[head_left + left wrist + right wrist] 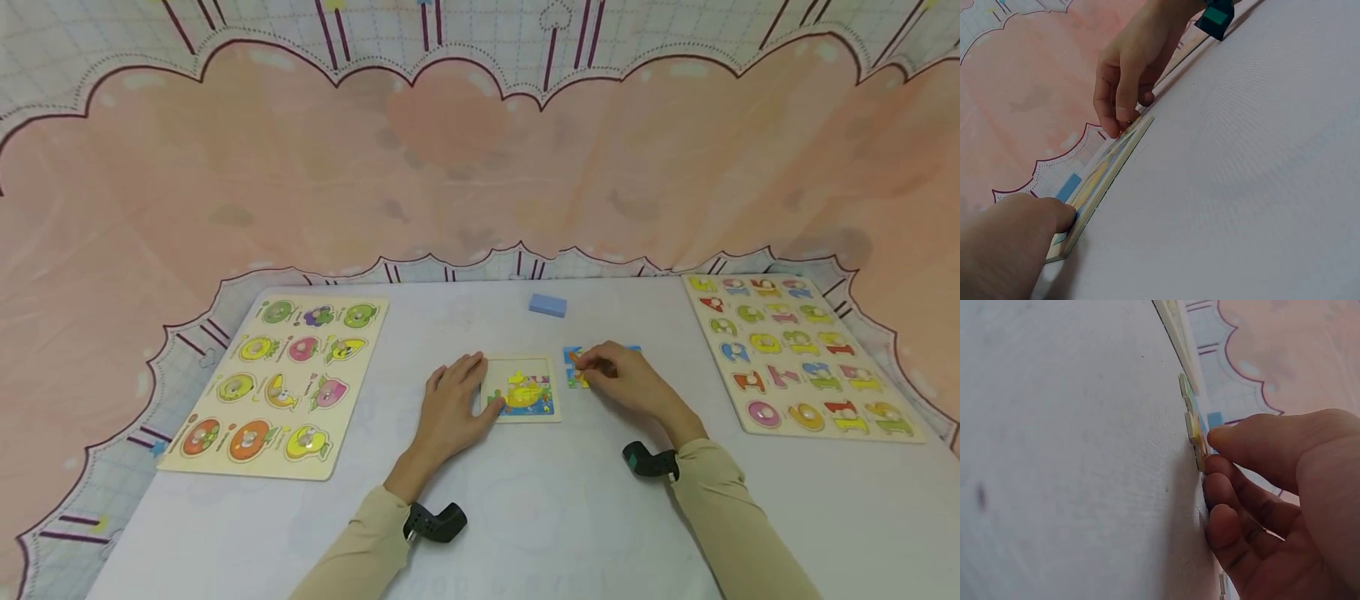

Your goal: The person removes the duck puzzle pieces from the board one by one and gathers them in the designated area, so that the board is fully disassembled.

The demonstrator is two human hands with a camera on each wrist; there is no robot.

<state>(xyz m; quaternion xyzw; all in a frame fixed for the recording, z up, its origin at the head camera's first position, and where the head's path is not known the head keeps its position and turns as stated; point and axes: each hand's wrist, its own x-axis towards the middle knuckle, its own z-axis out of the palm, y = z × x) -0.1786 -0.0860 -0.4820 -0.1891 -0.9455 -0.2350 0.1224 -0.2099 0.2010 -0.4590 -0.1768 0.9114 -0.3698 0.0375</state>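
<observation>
1. Resting the left hand [452, 402], fingers extended and grasping nothing, on the left edge of the wooden frame [557, 403], lying flat short of the far edge of the tabletop [525, 517].
2. Pinching, apparently, a puzzle piece [1195, 430] in the grip of the right hand [626, 383], just beyond the frame's right edge, partly hiding other loose pieces [572, 352].
3. Handling single pieces, by judgement, as the step in hand.
4. Calling next, probably, for turning the piece to match its neighbours while bracing the frame.
</observation>
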